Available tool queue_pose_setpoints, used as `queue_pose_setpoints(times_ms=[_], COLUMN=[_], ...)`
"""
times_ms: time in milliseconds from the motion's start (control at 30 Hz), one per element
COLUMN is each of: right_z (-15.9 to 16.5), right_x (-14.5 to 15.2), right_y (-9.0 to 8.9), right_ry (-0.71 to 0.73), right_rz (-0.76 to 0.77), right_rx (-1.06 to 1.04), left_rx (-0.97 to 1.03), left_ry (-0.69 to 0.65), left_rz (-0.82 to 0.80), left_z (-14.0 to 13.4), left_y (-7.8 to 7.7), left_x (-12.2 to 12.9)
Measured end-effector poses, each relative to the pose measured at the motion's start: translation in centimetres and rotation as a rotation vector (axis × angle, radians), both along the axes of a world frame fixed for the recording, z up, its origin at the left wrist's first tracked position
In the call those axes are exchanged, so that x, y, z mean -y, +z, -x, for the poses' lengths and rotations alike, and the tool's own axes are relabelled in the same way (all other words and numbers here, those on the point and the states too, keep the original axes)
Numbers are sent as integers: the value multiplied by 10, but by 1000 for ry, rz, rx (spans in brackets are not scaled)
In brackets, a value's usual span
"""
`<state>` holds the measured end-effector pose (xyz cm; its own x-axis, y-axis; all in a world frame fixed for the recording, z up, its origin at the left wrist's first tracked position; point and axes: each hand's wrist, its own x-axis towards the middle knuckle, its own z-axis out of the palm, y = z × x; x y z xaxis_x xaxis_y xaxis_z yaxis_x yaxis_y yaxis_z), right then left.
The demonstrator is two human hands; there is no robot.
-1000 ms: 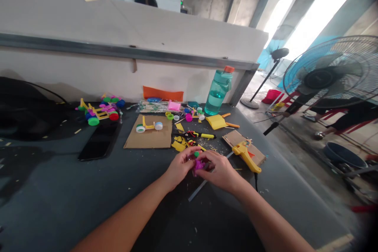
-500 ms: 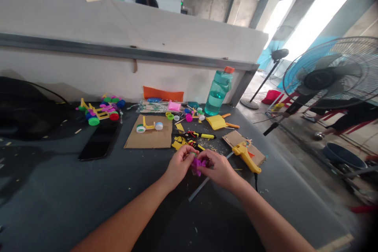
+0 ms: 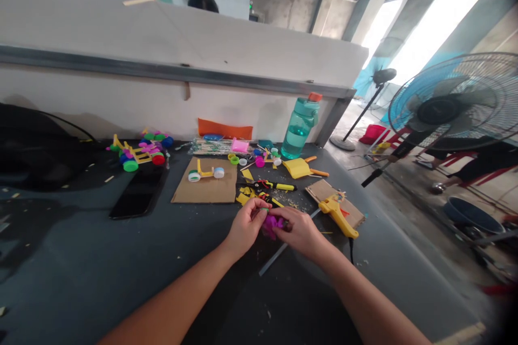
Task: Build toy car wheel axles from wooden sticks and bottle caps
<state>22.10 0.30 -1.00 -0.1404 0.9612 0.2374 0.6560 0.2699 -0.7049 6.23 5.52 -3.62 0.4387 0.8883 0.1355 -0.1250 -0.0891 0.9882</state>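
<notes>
Between both hands is a small purple piece (image 3: pixel 272 227), crumpled or petal-like, with a bit of green at its upper left; its exact kind I cannot make out. My left hand (image 3: pixel 249 226) pinches it from the left, by the green part. From the right, my right hand (image 3: pixel 298 230) grips it with thumb and fingers. Just beyond the fingers lie black-and-yellow cutting tools (image 3: pixel 279 186) among yellow scraps (image 3: pixel 246 194). A yellow glue gun (image 3: pixel 340 216) rests on a cardboard piece (image 3: pixel 318 191) to the right, a clear glue stick sticking out toward my right hand.
A small yellow wheeled frame (image 3: pixel 206 173) stands on a cardboard sheet (image 3: pixel 182 191). Farther left are a black phone (image 3: pixel 135 197) and colourful wheeled toys (image 3: pixel 140 156). Bottle caps (image 3: pixel 259 161), a yellow sheet (image 3: pixel 297 168) and a teal bottle (image 3: pixel 297 129) line the back. A fan (image 3: pixel 441 110) stands right.
Both hands stay in nearly the same place, still holding the purple piece, which looks slightly turned. The view has shifted very slightly.
</notes>
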Motion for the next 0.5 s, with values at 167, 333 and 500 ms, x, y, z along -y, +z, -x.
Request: queue_pose_setpoints(times_ms=[167,333,500], right_z=[4,5,5], right_x=[3,2,3], right_y=[2,-2,1], right_ry=[-29,-78,-144], right_rz=[-82,-101,-113], right_rx=[45,53,42], left_rx=[-113,-144,-159], left_ry=[-40,-14,41], left_rz=[-61,-105,-132], left_z=[1,1,2], left_y=[2,2,2], left_x=[0,-1,-3])
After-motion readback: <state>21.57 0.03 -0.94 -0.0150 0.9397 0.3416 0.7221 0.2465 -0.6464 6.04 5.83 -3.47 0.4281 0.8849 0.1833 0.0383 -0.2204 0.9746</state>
